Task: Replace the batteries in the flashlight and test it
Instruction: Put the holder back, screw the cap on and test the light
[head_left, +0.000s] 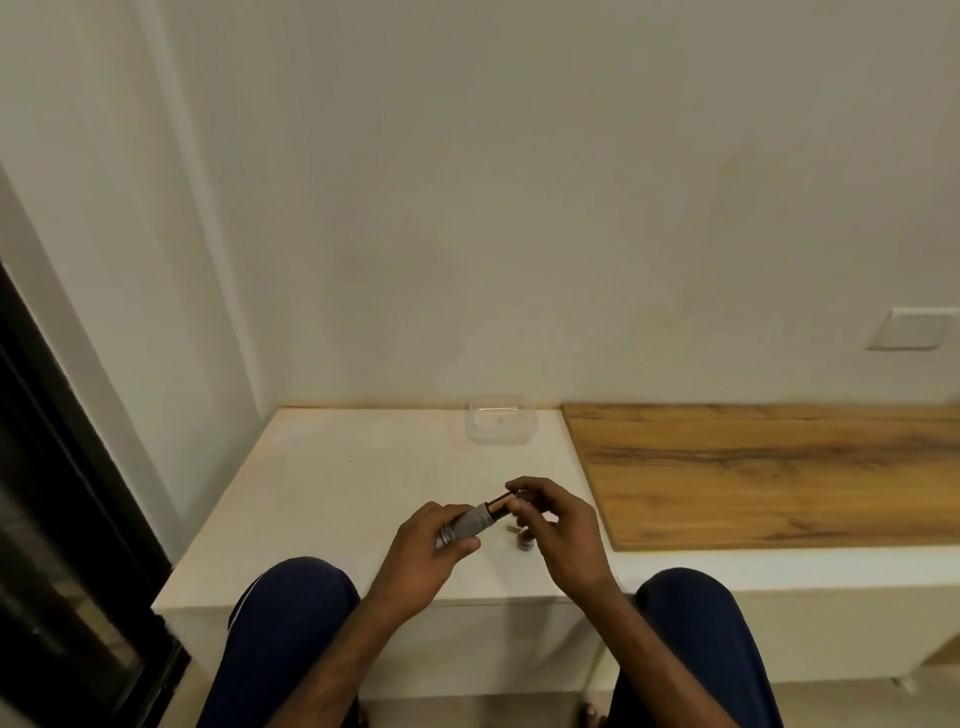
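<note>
My left hand (428, 551) grips a small grey metal flashlight (467, 522) and holds it tilted over the white table (332, 483). A copper and black battery (500, 503) sticks out of the flashlight's open end. The fingertips of my right hand (558, 525) pinch the battery's outer end. Below my right hand, a small grey cap (525, 543) and a small metal piece (511, 530) lie on the table, partly hidden by my fingers.
A clear square plastic container (501, 420) stands at the back of the table against the wall. A wooden board (769, 467) covers the surface to the right. My knees in dark blue trousers (280, 623) are at the table's front edge.
</note>
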